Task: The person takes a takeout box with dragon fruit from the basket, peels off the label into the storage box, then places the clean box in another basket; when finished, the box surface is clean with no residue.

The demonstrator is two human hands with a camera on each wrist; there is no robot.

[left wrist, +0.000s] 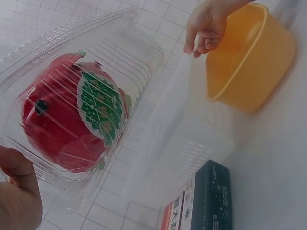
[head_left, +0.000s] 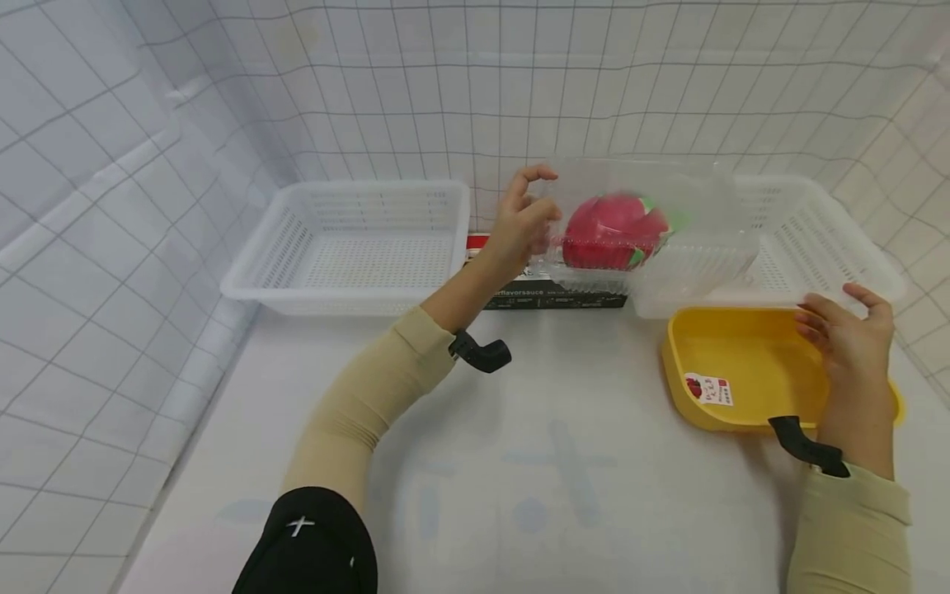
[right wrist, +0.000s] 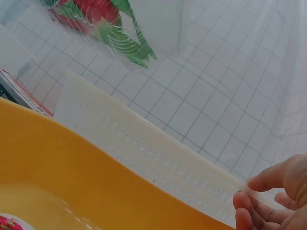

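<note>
My left hand point(head_left: 522, 216) grips one end of a clear plastic clamshell box point(head_left: 693, 186), raised above the table at the back. Inside lies a pink-red dragon fruit point(head_left: 612, 231) with green tips; the left wrist view shows a green-and-white label point(left wrist: 100, 108) over it. My right hand point(head_left: 853, 342) reaches across a yellow tub point(head_left: 750, 355) and pinches the near rim of the right white basket point(right wrist: 158, 132) between thumb and fingers. A small sticker with a red fruit picture point(head_left: 708, 388) is on the tub. The clamshell partly hides the right basket.
A second white perforated basket point(head_left: 356, 256) stands at the back left. Between the baskets lies a black and red box point(head_left: 552, 295) with printing, partly behind the clamshell. White grid-patterned cloth point(head_left: 416, 91) hangs behind and at both sides of the white table point(head_left: 594, 495).
</note>
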